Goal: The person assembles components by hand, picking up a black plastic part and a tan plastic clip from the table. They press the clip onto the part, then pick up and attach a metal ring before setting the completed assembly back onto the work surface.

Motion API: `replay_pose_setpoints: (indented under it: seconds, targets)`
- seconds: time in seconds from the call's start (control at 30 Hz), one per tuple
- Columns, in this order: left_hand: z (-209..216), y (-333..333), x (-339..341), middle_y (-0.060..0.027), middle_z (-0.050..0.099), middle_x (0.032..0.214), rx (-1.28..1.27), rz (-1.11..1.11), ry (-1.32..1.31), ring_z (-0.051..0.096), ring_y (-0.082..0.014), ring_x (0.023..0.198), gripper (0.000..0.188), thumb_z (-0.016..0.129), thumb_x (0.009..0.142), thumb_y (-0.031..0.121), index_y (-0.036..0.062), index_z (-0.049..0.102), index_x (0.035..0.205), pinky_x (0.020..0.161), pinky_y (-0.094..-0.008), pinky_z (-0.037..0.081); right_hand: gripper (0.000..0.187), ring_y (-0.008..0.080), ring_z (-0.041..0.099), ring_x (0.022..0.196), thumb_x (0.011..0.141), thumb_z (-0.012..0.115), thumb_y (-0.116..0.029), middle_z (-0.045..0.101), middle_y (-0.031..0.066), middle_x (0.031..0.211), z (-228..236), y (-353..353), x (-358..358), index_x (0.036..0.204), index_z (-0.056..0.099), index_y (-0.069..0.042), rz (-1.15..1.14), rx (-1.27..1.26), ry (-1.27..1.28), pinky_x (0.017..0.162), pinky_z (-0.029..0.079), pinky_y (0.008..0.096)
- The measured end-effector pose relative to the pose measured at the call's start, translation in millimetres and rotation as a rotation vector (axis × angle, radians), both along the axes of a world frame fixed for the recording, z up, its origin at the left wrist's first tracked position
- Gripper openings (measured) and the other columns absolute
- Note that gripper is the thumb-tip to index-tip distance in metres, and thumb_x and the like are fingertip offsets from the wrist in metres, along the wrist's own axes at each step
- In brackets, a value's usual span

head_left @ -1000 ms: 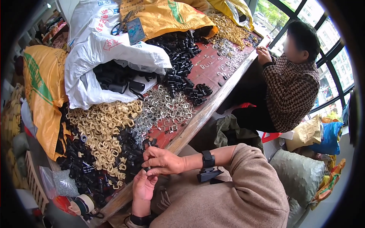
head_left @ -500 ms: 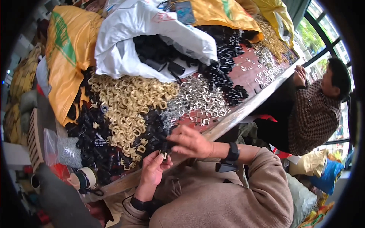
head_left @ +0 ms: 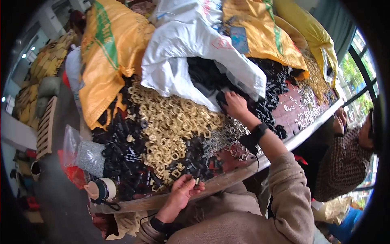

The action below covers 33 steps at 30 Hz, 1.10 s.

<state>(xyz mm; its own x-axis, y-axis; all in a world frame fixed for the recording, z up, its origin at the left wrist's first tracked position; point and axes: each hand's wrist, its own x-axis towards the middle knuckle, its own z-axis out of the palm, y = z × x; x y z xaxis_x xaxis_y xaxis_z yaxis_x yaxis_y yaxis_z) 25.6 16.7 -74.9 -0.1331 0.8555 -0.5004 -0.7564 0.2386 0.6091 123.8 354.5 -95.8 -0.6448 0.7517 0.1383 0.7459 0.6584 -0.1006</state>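
The table is heaped with loose parts, so most remains; our left hand pinches one small piece, our right grasps black parts.

parts-sorting workshop: sacks, heaped fittings

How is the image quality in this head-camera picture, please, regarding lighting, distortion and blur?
Head view: soft, even daylight with no hard shadows; fisheye bends the table edge and blacks out the corners; the windows on the right glare bright; the right hand and left hand are sharp enough, the rim softer.
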Motion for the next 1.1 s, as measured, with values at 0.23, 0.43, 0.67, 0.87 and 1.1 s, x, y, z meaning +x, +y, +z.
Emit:
replay_pose_setpoints:
  seconds: [0.23, 0.43, 0.67, 0.87, 1.1]
  targets:
    - [-5.1, -12.4, 0.0, -0.0124, 0.059, 0.091, -0.019, -0.091, -0.02, 0.059, -0.0192, 0.081, 0.018, 0.051, 0.083, 0.013, 0.0014, 0.05, 0.097, 0.068, -0.0254, 0.048, 0.032, 0.0307, 0.056, 0.075, 0.068, 0.061, -0.025, 0.055, 0.0134, 0.081, 15.8, -21.3, 26.8, 0.088, 0.048, -0.003, 0.063, -0.081, 0.267, 0.062, 0.045, 0.0393]
    - [-7.5, -20.9, 5.6, -0.0111, 0.058, 0.092, 0.035, -0.023, -0.039, 0.057, -0.0148, 0.075, 0.02, 0.051, 0.084, 0.013, 0.0013, 0.05, 0.1, 0.067, -0.0234, 0.047, 0.021, 0.019, 0.054, 0.065, 0.074, 0.06, -0.021, 0.056, 0.0051, 0.074, 55.9, -50.0, 68.5, 0.089, 0.052, -0.007, 0.146, -0.696, 0.838, 0.058, 0.043, 0.0282]
    - [-10.2, -22.4, -0.3, -0.0119, 0.058, 0.092, 0.069, 0.031, -0.116, 0.055, -0.0137, 0.07, 0.02, 0.052, 0.083, 0.012, 0.002, 0.05, 0.101, 0.065, -0.0246, 0.047, 0.028, 0.0133, 0.05, 0.065, 0.079, 0.057, -0.033, 0.055, 0.0018, 0.078, 61.0, -90.4, 73.3, 0.093, 0.054, -0.01, -0.23, -1.459, 1.823, 0.056, 0.039, 0.022]
    - [19.5, -2.9, -20.2, -0.0125, 0.059, 0.087, 0.008, 0.196, -0.112, 0.055, -0.0122, 0.066, 0.021, 0.053, 0.082, 0.01, 0.0029, 0.051, 0.101, 0.058, -0.0204, 0.046, 0.032, 0.0129, 0.051, 0.066, 0.08, 0.054, -0.036, 0.053, 0.0016, 0.08, 56.5, -147.3, 49.3, 0.098, 0.053, -0.009, -0.034, -1.723, 1.365, 0.058, 0.04, 0.0197]
    - [30.6, -1.4, -24.8, -0.0078, 0.058, 0.078, 0.094, -0.011, 0.012, 0.05, -0.0077, 0.061, 0.026, 0.055, 0.081, 0.011, 0.0006, 0.049, 0.104, 0.053, -0.019, 0.041, 0.039, 0.0191, 0.054, 0.079, 0.07, 0.068, -0.02, 0.053, 0.0067, 0.09, 68.6, -181.5, 36.8, 0.099, 0.053, 0.001, 0.606, -0.975, 0.601, 0.067, 0.044, 0.029]
